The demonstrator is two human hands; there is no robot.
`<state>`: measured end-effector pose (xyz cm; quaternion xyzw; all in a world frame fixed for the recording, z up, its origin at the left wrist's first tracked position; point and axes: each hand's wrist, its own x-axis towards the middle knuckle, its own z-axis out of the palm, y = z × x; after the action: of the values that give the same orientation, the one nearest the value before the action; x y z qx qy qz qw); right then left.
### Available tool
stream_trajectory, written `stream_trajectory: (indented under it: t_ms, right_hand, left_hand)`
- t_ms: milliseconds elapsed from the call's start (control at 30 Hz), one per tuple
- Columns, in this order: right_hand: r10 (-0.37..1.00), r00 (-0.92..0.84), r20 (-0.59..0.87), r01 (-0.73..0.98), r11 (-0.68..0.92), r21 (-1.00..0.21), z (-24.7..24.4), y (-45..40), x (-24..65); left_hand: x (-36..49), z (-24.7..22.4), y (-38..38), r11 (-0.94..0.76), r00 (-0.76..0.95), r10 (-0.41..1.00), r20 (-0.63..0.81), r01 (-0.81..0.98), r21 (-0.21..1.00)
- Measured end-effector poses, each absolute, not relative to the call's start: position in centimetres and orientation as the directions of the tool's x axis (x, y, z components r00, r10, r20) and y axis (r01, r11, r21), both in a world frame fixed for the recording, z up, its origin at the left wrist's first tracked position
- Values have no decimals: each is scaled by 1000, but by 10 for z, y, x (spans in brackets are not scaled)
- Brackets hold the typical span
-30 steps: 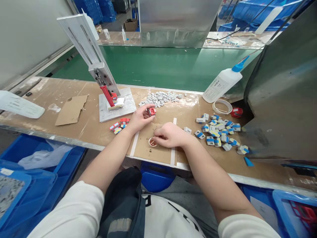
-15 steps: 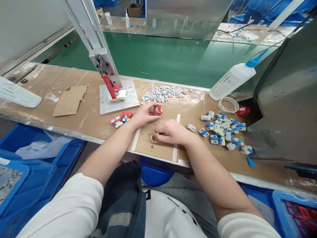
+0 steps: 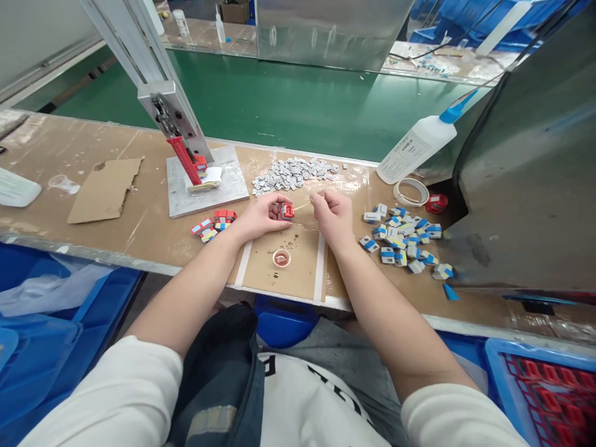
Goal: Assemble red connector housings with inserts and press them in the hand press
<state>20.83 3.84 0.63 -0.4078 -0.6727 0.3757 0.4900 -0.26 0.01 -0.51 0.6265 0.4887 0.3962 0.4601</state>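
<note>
Between the thumb and fingers of my left hand [image 3: 265, 216] is a small red plastic block [image 3: 285, 212] with a recess in its face. My right hand [image 3: 333, 214] pinches a thin pale stick [image 3: 302, 206], whose tip points left and reaches close to the block; whether it touches I cannot tell. Below both hands a small round cup [image 3: 282, 258] of reddish-brown liquid stands on the cardboard. Several red blocks [image 3: 225, 216] lie left of my left hand. A heap of small grey pieces [image 3: 293, 173] lies just beyond my hands.
A press with a red handle [image 3: 184, 160] stands at left on a metal plate [image 3: 233, 186]. At right are grey blocks with blue and yellow marks [image 3: 405, 239], a tape roll [image 3: 410, 192] and a leaning white bottle [image 3: 416, 149]. A green conveyor belt [image 3: 288, 99] runs behind.
My right hand has moved up from the cup to beside the red block, with the stick now visible in it. My left hand still holds the block. The whole view has shifted slightly.
</note>
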Motion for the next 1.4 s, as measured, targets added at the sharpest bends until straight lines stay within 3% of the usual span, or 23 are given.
stream_trajectory:
  t_ms: [533,800,933,1000,1100,1200,1300,1400]
  right_hand:
    - [835,-309,455,417,549,-724,4,38,204]
    - [834,-350,426,349,538,-767,3,38,201]
    - [815,-320,483,256,565,-784,11,35,205]
    - [758,-420,500,143,599,-788,17,29,208]
    - [525,-721,452,-36,623,-781,24,18,209]
    - [328,-874,359,-49,675,-736,24,11,206]
    - [293,-908,299,18,741,-671,21,8,203]
    - [309,-918,248,61,729,-682,19,8,202]
  left_hand:
    - [-1,2,-2,-173,224,971,86,404,898]
    - [-3,-2,0,-212,219,968,125,438,874]
    - [-2,-1,0,-192,211,971,111,413,890]
    - [-2,-1,-1,-169,211,973,92,382,909]
    - [-2,-2,-1,-160,224,971,88,330,930]
    - [-3,-3,0,-168,228,969,97,315,934]
    - [-3,-3,-1,-170,221,970,100,329,929]
    - [-3,-2,-1,-157,217,972,87,329,931]
